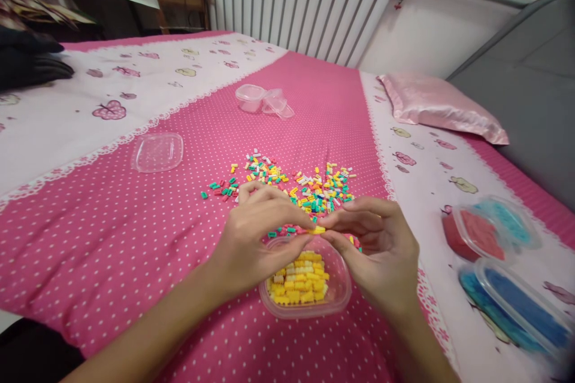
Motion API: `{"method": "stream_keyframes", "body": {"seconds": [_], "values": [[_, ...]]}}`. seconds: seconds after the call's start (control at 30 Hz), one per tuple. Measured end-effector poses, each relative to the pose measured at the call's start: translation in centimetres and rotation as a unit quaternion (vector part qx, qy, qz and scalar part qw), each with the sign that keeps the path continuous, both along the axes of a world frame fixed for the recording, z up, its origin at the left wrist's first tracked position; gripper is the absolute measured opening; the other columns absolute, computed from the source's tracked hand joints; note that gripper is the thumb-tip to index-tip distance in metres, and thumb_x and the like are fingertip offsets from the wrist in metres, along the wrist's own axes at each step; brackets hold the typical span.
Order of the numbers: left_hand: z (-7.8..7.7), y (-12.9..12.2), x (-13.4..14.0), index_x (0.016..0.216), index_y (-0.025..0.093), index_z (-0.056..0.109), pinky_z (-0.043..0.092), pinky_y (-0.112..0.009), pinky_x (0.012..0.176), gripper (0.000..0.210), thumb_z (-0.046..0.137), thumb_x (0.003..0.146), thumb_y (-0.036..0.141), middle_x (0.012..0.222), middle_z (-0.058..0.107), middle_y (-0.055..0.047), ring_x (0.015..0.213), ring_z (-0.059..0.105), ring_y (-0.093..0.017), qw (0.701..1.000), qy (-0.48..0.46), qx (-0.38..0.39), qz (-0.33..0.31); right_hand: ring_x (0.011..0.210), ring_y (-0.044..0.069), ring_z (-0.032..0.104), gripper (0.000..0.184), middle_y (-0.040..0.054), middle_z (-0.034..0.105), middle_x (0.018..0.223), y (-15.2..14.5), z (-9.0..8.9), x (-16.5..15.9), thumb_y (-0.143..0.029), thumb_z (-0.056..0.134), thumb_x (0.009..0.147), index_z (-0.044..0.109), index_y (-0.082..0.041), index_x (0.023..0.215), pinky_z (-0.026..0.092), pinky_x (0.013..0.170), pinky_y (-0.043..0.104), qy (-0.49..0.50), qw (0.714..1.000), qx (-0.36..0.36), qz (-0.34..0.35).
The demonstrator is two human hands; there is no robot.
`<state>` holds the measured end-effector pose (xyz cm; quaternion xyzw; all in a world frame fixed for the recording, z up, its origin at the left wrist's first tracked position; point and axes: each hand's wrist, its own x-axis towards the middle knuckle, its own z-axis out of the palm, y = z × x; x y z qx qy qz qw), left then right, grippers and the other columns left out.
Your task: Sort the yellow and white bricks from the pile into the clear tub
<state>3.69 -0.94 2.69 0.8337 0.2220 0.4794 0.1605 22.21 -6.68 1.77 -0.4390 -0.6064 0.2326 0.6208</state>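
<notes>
Yellow bead [317, 230] sits pinched between your two hands just below the middle of the frame, right above the tub [335, 299]. Your left hand [256, 239] closes thumb and forefinger on its left end, and your right hand [381, 251] closes thumb and forefinger on its right end; the other fingers of both hands curl loosely and hold nothing else. Whether it is one bead or two pressed together is too small to tell.

Below your fingertips, the clear tub rests on the pink dotted bedsheet [112, 239], partly filled with yellow beads [300, 284]. Just beyond your hands, a loose pile [296, 182] of mixed green, yellow, pink and white beads spreads across the middle of the frame. A clear lid [158, 151] lies left of centre, well apart from the pile. Two small clear cups [263, 99] lie in the upper middle. At lower right, three closed tubs hold red [471, 233], light blue [512, 222] and dark blue [516, 302] beads. A pink pillow [440, 105] lies at upper right.
</notes>
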Motion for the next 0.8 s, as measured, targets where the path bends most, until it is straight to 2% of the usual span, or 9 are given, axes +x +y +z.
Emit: {"method": "stream_keyframes", "body": {"seconds": [0.1, 0.27, 0.5, 0.8], "values": [[-0.1, -0.24, 0.19, 0.095, 0.024, 0.069, 0.038, -0.037, 0.085, 0.015, 0.075, 0.085, 0.016, 0.085, 0.077, 0.007, 0.084, 0.063, -0.014, 1.0, -0.005, -0.008, 0.018, 0.084, 0.011, 0.075, 0.048, -0.0065, 0.075, 0.092, 0.03, -0.09, -0.22, -0.001, 0.075, 0.078, 0.058, -0.031, 0.112, 0.062, 0.078, 0.022, 0.01, 1.0, 0.012, 0.017], [-0.23, -0.36, 0.39, 0.092, 0.025, 0.07, 0.037, -0.038, 0.086, 0.013, 0.077, 0.083, 0.019, 0.084, 0.077, 0.007, 0.084, 0.064, -0.015, 0.999, -0.004, -0.01, 0.032, 0.083, 0.01, 0.072, 0.049, -0.0054, 0.073, 0.093, -0.07, -0.04, -0.56, 0.001, 0.071, 0.079, 0.054, -0.03, 0.113, 0.061, 0.078, 0.022, 0.013, 0.999, 0.019, 0.041], [-0.27, -0.37, 0.35, 0.088, 0.024, 0.07, 0.037, -0.038, 0.086, 0.01, 0.078, 0.084, 0.02, 0.078, 0.076, 0.007, 0.078, 0.064, -0.013, 0.999, -0.024, 0.001, 0.02, 0.08, 0.01, 0.072, 0.05, -0.0065, 0.073, 0.091, -0.12, 0.2, -1.01, 0.002, 0.07, 0.077, 0.052, -0.03, 0.111, 0.061, 0.075, 0.021, 0.026, 0.998, 0.024, 0.045], [-0.34, -0.17, -0.05, 0.087, 0.023, 0.069, 0.037, -0.037, 0.09, 0.012, 0.08, 0.084, 0.019, 0.082, 0.077, 0.007, 0.083, 0.065, -0.013, 0.999, -0.013, 0.033, 0.002, 0.078, 0.009, 0.073, 0.051, -0.0079, 0.074, 0.087, -0.07, 0.26, -0.66, 0.002, 0.073, 0.075, 0.052, -0.029, 0.109, 0.061, 0.073, 0.02, 0.033, 0.998, -0.001, 0.056]]}}
